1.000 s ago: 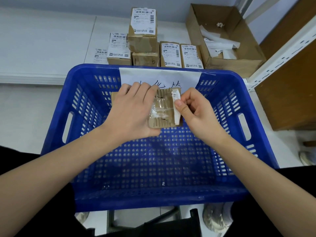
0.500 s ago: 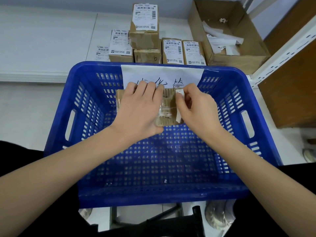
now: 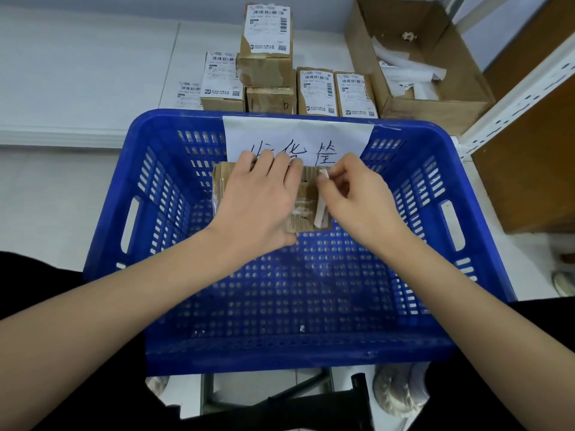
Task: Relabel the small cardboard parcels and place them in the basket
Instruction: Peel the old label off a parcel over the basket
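A small cardboard parcel (image 3: 306, 197) is held over the far half of the blue plastic basket (image 3: 429, 169). My left hand (image 3: 258, 197) grips the parcel from above and covers most of it. My right hand (image 3: 354, 191) pinches the peeled white label strip (image 3: 321, 209) at the parcel's right edge. The strip is partly lifted off the torn cardboard face. Clear tape crosses the parcel's middle. The basket floor holds only tiny scraps.
Several labelled small parcels (image 3: 315, 90) stand stacked on the white table behind the basket. An open cardboard box (image 3: 435, 110) with paper scraps sits at the back right. A handwritten paper sign (image 3: 295, 135) hangs on the basket's far wall. A white shelf post (image 3: 516, 98) rises at right.
My right hand has moved up along the parcel's right edge, peeling the white label further. The left hand keeps the same grip on the parcel.
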Motion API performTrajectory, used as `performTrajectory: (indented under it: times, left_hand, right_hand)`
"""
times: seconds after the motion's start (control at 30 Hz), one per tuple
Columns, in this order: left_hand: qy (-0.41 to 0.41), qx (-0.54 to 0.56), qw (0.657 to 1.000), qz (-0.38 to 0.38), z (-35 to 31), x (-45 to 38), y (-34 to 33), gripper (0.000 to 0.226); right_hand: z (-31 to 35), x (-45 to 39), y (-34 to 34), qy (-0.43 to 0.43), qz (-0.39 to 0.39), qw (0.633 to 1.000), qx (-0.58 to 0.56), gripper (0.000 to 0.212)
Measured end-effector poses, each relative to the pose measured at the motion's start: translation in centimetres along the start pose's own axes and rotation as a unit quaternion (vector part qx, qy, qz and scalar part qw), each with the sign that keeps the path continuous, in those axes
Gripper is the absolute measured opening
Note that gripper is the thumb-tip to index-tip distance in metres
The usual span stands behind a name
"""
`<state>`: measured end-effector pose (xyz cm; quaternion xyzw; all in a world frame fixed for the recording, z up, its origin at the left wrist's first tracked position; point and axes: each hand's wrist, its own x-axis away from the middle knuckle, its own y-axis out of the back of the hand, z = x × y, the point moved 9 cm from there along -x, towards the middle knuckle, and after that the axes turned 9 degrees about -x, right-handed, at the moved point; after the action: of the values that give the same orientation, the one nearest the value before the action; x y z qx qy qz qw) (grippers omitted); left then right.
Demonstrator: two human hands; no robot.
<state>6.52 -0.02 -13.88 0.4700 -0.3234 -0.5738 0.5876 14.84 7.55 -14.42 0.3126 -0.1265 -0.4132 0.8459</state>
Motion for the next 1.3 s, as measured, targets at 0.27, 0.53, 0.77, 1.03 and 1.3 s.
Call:
performTrajectory:
  times: [0.27, 0.53, 0.77, 1.03, 1.3]
  left_hand:
    - [0.052, 0.017, 0.998, 0.014, 1.7, -0.3, -0.3, 0.09]
    - [0.06, 0.042, 0.997, -0.004, 2.2, -0.4, 0.3, 0.091]
    - [0.075, 0.068, 0.994, -0.029, 2.7, -0.4, 0.9, 0.088]
    - [0.085, 0.077, 0.993, -0.017, 2.7, -0.4, 0.5, 0.092]
    - [0.081, 0.062, 0.995, -0.001, 2.3, -0.4, 0.4, 0.095]
  right_hand:
    - [0.7, 0.6, -1.0, 0.072, -0.018, 0.991, 0.109, 0.028]
    - [1.6, 0.7, -0.7, 0.155, -0.069, 0.982, 0.079, 0.02]
    - [1.7, 0.7, 0.3, 0.132, -0.077, 0.987, 0.044, 0.02]
    - [1.0, 0.0, 1.1, 0.077, -0.092, 0.991, -0.055, 0.013]
    - [3.7, 1.2, 0.6, 0.206, -0.169, 0.948, 0.176, 0.016]
